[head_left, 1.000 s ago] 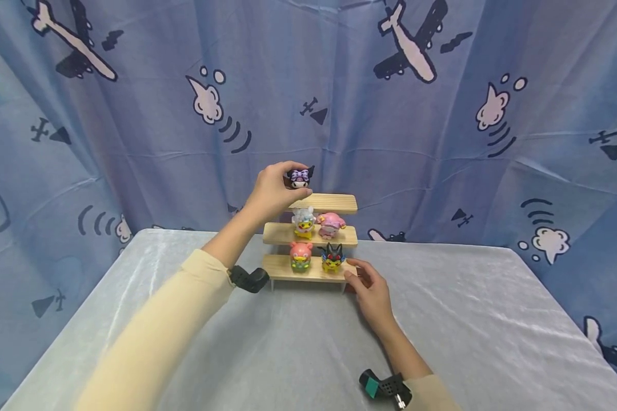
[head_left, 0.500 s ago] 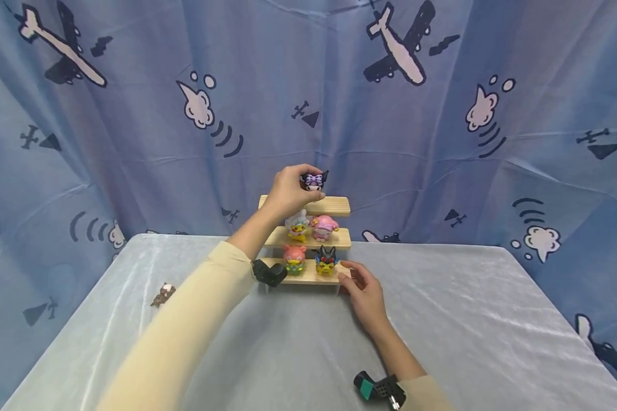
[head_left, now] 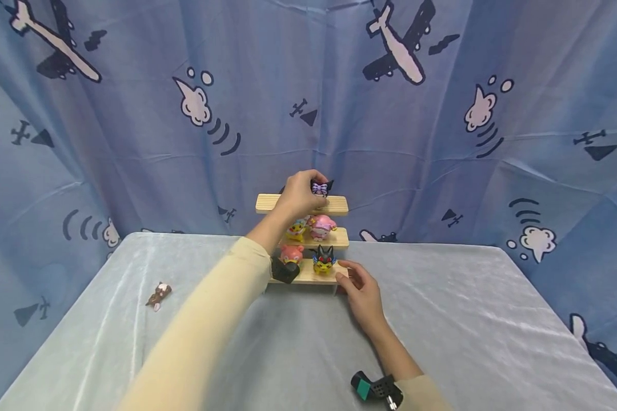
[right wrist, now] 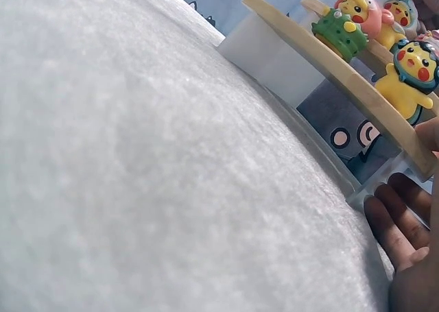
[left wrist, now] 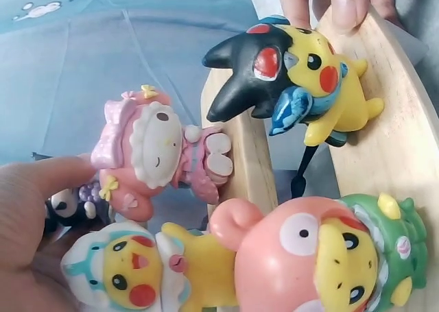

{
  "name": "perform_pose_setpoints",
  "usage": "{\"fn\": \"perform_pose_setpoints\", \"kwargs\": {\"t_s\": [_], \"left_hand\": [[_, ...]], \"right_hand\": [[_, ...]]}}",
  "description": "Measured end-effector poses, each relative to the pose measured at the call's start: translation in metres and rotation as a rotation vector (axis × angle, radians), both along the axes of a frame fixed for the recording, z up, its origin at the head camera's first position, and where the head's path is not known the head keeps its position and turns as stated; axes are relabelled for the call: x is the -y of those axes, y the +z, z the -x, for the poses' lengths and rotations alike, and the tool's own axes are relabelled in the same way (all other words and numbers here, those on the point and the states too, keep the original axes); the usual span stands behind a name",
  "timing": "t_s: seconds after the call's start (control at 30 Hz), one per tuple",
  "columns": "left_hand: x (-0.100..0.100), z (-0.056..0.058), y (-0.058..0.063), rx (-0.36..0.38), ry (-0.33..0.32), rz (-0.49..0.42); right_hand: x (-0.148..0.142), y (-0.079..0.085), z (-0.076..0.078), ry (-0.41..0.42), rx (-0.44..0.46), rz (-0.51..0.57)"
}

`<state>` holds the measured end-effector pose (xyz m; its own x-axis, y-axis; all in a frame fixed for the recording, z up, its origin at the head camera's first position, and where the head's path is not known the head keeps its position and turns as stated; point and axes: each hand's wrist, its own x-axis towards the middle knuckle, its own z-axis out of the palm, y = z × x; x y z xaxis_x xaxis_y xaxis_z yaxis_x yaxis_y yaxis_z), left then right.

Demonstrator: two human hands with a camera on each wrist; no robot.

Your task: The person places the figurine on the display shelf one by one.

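Note:
My left hand [head_left: 299, 195] grips a black figurine with a purple bow [head_left: 320, 188] at the top board of a three-tier wooden display stand [head_left: 266, 204]. Whether its base touches the board cannot be seen. At the stand's lower right end, my right hand [head_left: 364, 297] holds the bottom board, thumb on top and fingers below. The middle board bears a pink figurine [left wrist: 161, 147] and a white-hooded yellow figurine [left wrist: 134, 271]. On the bottom board are a pink-hooded figurine in green [left wrist: 295, 257] and a yellow figurine with a black-eared hood [left wrist: 329, 86].
A small brown figurine [head_left: 159, 295] lies on its side at the left of the pale cloth-covered table [head_left: 468, 319]. Behind the table hangs a blue curtain [head_left: 267, 103] with printed planes. Clear supports [right wrist: 274, 58] raise the stand's bottom board.
My left hand has moved right and slightly down with the black figurine, along the top board. The brown figurine came into sight from behind the left arm. My right hand stays on the stand.

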<state>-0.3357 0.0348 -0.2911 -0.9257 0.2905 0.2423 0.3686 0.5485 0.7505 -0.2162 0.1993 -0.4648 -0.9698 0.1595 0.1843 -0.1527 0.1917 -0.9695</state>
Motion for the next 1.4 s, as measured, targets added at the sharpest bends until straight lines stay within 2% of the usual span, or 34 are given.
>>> {"fn": "perform_pose_setpoints", "kwargs": {"t_s": [0.17,0.53,0.83,1.0,1.13,1.27,1.4], "left_hand": [[-0.001,0.001,-0.002,0.003,-0.007,0.017],[0.001,0.007,0.001,0.037,0.007,0.053],[-0.001,0.007,0.006,0.082,-0.029,0.094],[0.003,0.001,0.009,0.066,-0.019,0.091],[0.013,-0.006,0.015,0.033,-0.029,0.046],[0.030,-0.019,0.021,0.018,-0.041,-0.010],[0.050,-0.034,0.021,-0.011,-0.014,-0.022]], "right_hand": [[0.000,0.000,0.000,-0.005,0.004,-0.002],[0.004,0.002,0.001,-0.010,0.017,0.001],[0.003,-0.001,0.001,-0.023,-0.004,-0.016],[0.004,-0.003,0.000,-0.034,-0.001,-0.031],[0.004,-0.003,0.000,-0.026,-0.010,-0.021],[0.004,-0.002,0.002,-0.014,-0.019,-0.006],[0.002,-0.002,0.002,-0.018,-0.007,-0.009]]}}
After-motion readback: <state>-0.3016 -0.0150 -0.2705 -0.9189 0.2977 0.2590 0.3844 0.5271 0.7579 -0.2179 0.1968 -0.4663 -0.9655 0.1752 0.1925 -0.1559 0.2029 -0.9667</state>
